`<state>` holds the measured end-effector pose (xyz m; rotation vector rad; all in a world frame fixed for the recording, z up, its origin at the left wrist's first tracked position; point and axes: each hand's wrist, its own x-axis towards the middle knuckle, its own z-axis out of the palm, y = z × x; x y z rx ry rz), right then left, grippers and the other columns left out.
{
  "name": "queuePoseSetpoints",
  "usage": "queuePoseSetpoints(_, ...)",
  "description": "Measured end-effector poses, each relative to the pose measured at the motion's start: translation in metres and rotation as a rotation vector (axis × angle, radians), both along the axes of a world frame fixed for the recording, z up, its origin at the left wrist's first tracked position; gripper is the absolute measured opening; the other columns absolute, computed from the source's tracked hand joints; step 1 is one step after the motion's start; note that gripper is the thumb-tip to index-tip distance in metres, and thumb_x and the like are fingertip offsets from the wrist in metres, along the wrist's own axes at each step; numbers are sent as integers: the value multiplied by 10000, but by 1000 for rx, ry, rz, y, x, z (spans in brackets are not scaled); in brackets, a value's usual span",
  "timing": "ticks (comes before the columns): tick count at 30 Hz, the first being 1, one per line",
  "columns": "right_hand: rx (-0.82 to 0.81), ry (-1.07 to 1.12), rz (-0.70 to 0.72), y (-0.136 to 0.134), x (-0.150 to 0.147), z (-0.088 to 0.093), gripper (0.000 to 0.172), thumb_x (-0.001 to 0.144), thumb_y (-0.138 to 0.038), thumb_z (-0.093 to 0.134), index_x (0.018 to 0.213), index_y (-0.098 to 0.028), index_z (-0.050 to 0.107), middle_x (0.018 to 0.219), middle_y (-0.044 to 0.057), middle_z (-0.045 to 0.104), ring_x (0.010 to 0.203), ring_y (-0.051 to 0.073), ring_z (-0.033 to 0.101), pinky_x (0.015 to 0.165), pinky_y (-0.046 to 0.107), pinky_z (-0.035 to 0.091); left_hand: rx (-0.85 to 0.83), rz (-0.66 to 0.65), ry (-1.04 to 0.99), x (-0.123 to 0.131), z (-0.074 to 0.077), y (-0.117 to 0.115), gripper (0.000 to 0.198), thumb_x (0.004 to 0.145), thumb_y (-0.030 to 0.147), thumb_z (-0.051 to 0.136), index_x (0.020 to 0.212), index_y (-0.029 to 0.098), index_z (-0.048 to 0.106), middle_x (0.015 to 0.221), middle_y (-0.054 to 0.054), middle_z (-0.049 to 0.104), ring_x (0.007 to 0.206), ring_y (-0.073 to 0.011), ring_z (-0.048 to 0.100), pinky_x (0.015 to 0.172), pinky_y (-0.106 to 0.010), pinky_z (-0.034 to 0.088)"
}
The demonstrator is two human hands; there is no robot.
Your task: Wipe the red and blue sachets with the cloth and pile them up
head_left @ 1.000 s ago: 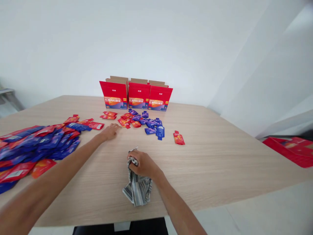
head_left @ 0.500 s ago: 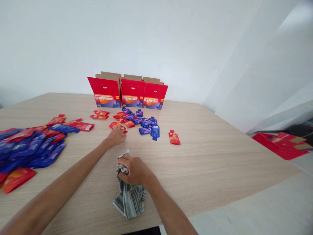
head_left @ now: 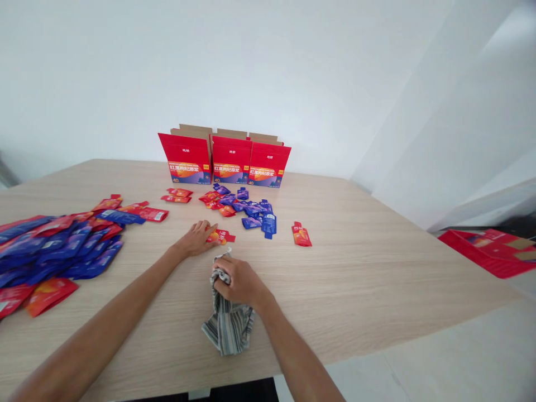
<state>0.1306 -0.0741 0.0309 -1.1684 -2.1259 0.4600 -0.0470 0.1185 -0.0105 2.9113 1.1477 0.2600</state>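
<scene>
My right hand [head_left: 237, 282] is closed on a bunched grey striped cloth [head_left: 228, 326] that rests on the wooden table [head_left: 377, 279]. My left hand [head_left: 196, 239] lies a little further out, its fingers pinching a red pouch [head_left: 220, 237] against the tabletop. Just beyond it is a small scatter of red and blue pouches [head_left: 243, 204], and one red pouch [head_left: 301, 234] lies alone to the right.
Three open red cartons [head_left: 228, 162] stand side by side at the back of the table. A big heap of blue and red pouches [head_left: 58, 245] covers the left side. Flattened red cartons [head_left: 489, 254] lie on the floor at the right.
My left hand reached into the pouch scatter, took a red pouch and drew it back toward the cloth. My right hand stayed clenched on the cloth.
</scene>
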Motion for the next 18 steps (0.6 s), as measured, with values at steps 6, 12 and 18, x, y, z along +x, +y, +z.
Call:
queuePoseSetpoints(6, 16, 85, -52, 3, 3, -2, 147, 787, -113, 556, 883, -220, 584, 873, -3, 624, 794, 164, 580, 741, 251, 437, 33, -45, -3, -1, 3, -25, 583, 962, 509, 440, 1421, 155, 503, 1205, -174, 569, 1126, -290, 532, 980, -411, 422)
queuePoseSetpoints(12, 115, 222, -133, 9, 4, -11, 146, 860, -129, 488, 947, -216, 566, 938, 32, 608, 892, 189, 580, 825, 290, 454, 17, 36, -266, 3, -1, -49, 461, 995, 459, 377, 1278, 163, 589, 1135, -160, 612, 1069, -270, 569, 960, -422, 461)
queuePoseSetpoints(18, 255, 315, -167, 17, 5, -17, 204, 950, -168, 426, 1112, -198, 546, 1062, 78, 596, 1012, 207, 570, 924, 331, 456, -653, 53, -1107, 26, -4, -90, 667, 948, 664, 292, 1197, 152, 639, 1038, -108, 712, 1005, -269, 648, 956, -431, 486)
